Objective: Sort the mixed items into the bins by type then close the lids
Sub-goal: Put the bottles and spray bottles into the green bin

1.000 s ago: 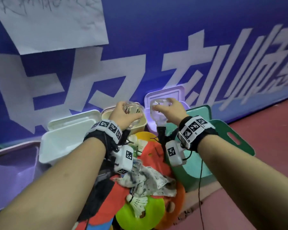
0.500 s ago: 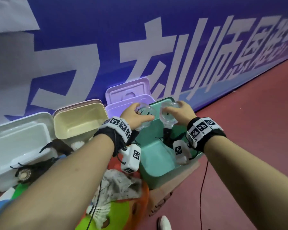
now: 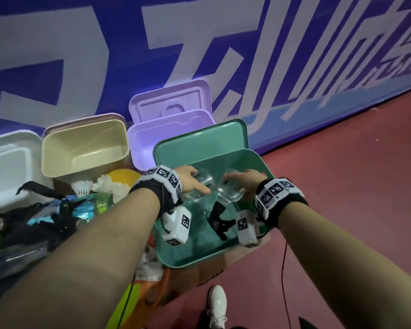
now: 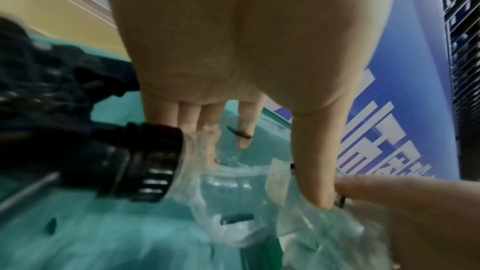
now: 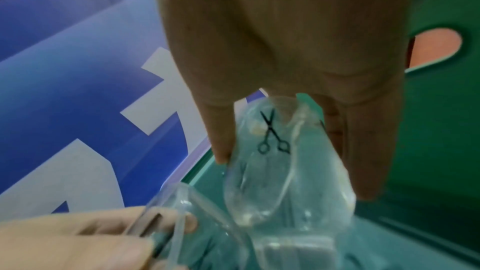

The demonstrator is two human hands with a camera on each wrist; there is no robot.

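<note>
Both hands reach into the open green bin (image 3: pixel 254 157), low and right in the head view. My left hand (image 3: pixel 197 184) pinches a crumpled clear plastic piece (image 3: pixel 204 180) between thumb and fingers. In the left wrist view, a black ribbed cap (image 4: pixel 145 163) shows at the end of that clear plastic piece (image 4: pixel 226 192). My right hand (image 3: pixel 235 184) grips a second clear plastic piece (image 3: pixel 230 194), which carries a small printed scissors mark (image 5: pixel 272 132) in the right wrist view. The two pieces nearly touch. A black item (image 3: pixel 217 219) lies on the bin floor below them.
Open beige (image 3: pixel 86 148), lilac (image 3: pixel 157 136) and white (image 3: pixel 7 162) bins line the blue banner wall. A pile with shuttlecocks (image 3: pixel 83 186), black straps and coloured discs lies to the left. A white shoe (image 3: pixel 217 302) stands on the red floor below the green bin.
Both hands, each still holding its clear piece, have moved right and down, from above the beige and lilac bins into the green bin. The view has swung right with them.
</note>
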